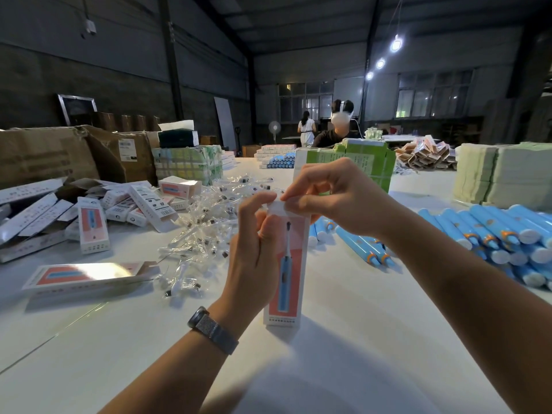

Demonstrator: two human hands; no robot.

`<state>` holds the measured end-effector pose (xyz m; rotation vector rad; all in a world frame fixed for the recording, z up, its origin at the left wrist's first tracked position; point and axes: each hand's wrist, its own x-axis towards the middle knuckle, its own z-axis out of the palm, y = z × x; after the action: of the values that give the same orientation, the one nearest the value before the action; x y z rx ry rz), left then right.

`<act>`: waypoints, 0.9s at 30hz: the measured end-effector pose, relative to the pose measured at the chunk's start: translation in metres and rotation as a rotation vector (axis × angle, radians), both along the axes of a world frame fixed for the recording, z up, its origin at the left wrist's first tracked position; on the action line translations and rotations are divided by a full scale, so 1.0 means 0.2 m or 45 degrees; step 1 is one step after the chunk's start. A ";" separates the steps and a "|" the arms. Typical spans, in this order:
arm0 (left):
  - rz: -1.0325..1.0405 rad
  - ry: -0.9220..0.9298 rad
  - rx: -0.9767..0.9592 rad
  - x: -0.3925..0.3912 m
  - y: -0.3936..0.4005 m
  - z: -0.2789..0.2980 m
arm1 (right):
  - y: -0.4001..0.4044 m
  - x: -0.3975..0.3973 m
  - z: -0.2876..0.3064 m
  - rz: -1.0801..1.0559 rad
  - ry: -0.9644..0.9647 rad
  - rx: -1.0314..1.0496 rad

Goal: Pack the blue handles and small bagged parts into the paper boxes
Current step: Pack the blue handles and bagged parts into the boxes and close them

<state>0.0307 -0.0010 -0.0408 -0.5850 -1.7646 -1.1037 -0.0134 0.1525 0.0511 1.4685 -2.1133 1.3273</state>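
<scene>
A white table [343,339] fills the near field, bare at the front edge and crowded farther back. Standing upright on it just ahead is a narrow paper box [288,270] printed with a blue toothbrush on a coral panel. The left hand [254,249], with a dark mesh-band watch [209,325] on its wrist, wraps curled fingers round the box's upper left side, thumb up by the top flap. The right hand [331,195] comes from above, thumb and forefinger pinched on the white top flap [279,207], the other fingers loosely curled; whether the flap is fully tucked cannot be told — the fingers cover the box's mouth, and nothing inside it shows. To the left lies a flat box [86,274], glare washing out its print, and beyond it a heap of small clear bagged parts [203,222] and a jumble of more paper boxes [89,216]. To the right, blue handles [501,234] with orange collars lie piled, running off the frame edge, a few more [361,243] just behind the held box. Farther back stand torn cardboard cartons [59,153], bundled green flat packs [358,162] and pale stacked sheets [504,174]. Behind them a seated person [337,130] and a standing one [306,127] are seen in a dim warehouse — dark walls, windows, three hanging lamps [380,63].
</scene>
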 end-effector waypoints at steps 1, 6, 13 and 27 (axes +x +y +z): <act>-0.001 -0.001 -0.001 0.00 0.00 0.00 | 0.00 0.00 0.01 0.008 0.002 0.014; 0.013 -0.007 -0.010 0.01 0.00 0.01 | 0.04 0.00 0.03 0.049 -0.048 0.090; -0.019 -0.086 0.097 0.00 -0.01 0.00 | 0.04 -0.03 -0.02 0.052 -0.057 0.084; -0.009 -0.105 0.178 0.01 -0.01 0.01 | 0.01 -0.06 -0.09 0.107 -0.063 -0.047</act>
<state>0.0325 -0.0033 -0.0386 -0.4667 -1.7395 -1.2607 -0.0254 0.1552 0.0327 1.5402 -2.0666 1.4383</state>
